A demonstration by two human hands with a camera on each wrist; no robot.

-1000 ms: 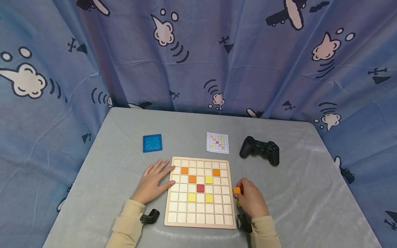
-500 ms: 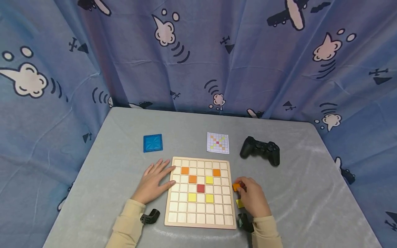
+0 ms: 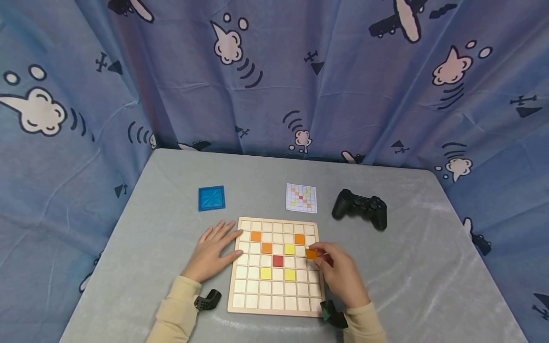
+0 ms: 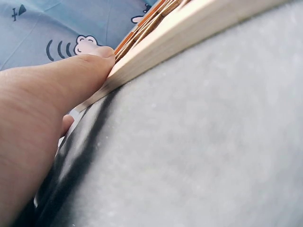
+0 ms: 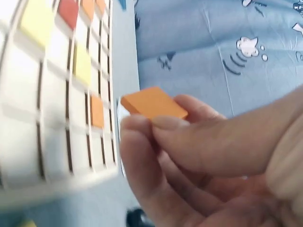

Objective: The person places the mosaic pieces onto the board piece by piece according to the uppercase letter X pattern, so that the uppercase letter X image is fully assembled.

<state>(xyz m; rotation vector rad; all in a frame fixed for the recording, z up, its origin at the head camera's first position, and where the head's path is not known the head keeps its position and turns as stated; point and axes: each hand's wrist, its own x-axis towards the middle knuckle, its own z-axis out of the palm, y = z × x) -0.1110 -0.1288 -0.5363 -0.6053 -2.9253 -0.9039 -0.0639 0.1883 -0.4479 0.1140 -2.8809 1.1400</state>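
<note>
A square wooden grid board (image 3: 253, 303) lies flat, with a red tile (image 3: 277, 261) near its middle and several orange and yellow tiles around that. My right hand (image 3: 340, 272) pinches an orange square tile (image 5: 154, 103) between thumb and fingers. In the head view that tile overlaps the board's right-hand columns. At the left edge rests my left hand (image 3: 213, 250), fingers spread, its thumb and index tips at the rim. The left wrist view shows the thumb (image 4: 90, 71) against the board's wooden side.
Beyond the board lie a blue square tray (image 3: 211, 198), a small card (image 3: 301, 197) printed with a coloured grid, and a black game controller (image 3: 359, 208). A yellow piece (image 5: 28, 223) peeks in low in the right wrist view. A blue patterned curtain (image 3: 257, 105) hangs behind the table.
My right hand has picked up the orange tile from beside the board and carried it left over the board's right side. The left hand has stayed in place.
</note>
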